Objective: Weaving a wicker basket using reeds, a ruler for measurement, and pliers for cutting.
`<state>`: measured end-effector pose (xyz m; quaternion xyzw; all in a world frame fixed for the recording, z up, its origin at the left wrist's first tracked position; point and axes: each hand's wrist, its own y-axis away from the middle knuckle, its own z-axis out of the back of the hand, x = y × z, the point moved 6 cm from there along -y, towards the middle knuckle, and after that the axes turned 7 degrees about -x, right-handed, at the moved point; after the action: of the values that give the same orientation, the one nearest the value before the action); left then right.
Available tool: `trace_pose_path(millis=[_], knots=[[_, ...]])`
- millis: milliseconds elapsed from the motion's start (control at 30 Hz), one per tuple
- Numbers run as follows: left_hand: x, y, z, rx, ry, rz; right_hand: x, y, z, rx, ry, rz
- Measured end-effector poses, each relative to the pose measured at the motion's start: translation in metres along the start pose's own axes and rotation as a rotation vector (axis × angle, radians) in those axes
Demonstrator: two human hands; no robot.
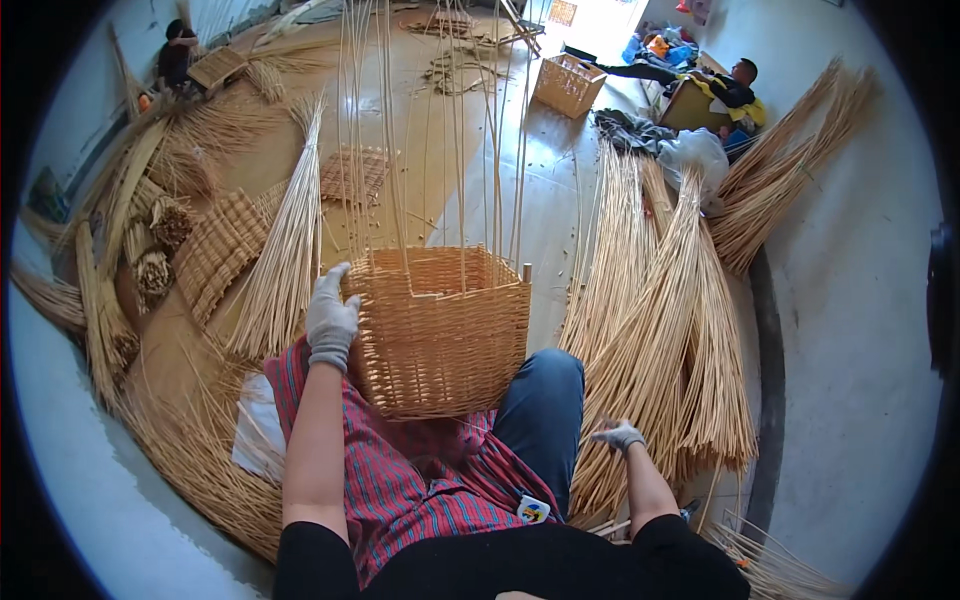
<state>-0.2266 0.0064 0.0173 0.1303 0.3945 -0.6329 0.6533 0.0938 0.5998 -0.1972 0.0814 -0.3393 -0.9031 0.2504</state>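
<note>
A half-woven wicker basket rests tilted on my lap, over the striped red apron and against my jeans-covered knee. Long thin upright stakes rise from its rim. My left hand, in a pale work glove, grips the basket's left side near the rim. Out to the right, my right hand, also gloved, has its fingers stretched toward the left beside a large bundle of cane rods. I see nothing in it.
More rod bundles and woven panels lie at left. A square basket stands far ahead. One person reclines at the far right; another sits at the far left. A wall bounds the right side.
</note>
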Motion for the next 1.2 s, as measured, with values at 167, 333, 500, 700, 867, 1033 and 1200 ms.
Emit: trace_pose_path(millis=[167, 333, 500, 700, 867, 1033, 1200], knots=[[0.003, -0.006, -0.014, -0.002, 0.097, 0.075, -0.002, -0.014, 0.069, -0.571, -0.016, 0.107], [0.012, -0.006, -0.009, -0.029, 0.035, 0.06, 0.106, 0.043, 0.086, -0.368, -0.769, 0.786], [0.023, 0.0, -0.005, -0.022, 0.113, 0.124, 0.199, 0.246, 0.094, 0.049, -0.68, 1.128], [0.03, 0.012, -0.003, -0.144, 0.201, 0.032, 0.179, 0.339, 0.02, 0.433, 0.47, 1.409], [-0.028, 0.055, -0.001, -0.227, -0.033, -0.179, 0.151, 0.35, 0.0, -0.011, 0.499, 1.576], [-0.058, 0.122, -0.042, 0.067, 0.029, -0.366, 0.148, 0.358, -0.008, -0.233, 0.386, 1.614], [-0.08, 0.153, -0.069, 0.254, 0.166, -0.466, 0.158, 0.337, 0.022, 0.15, -0.192, 1.329]])
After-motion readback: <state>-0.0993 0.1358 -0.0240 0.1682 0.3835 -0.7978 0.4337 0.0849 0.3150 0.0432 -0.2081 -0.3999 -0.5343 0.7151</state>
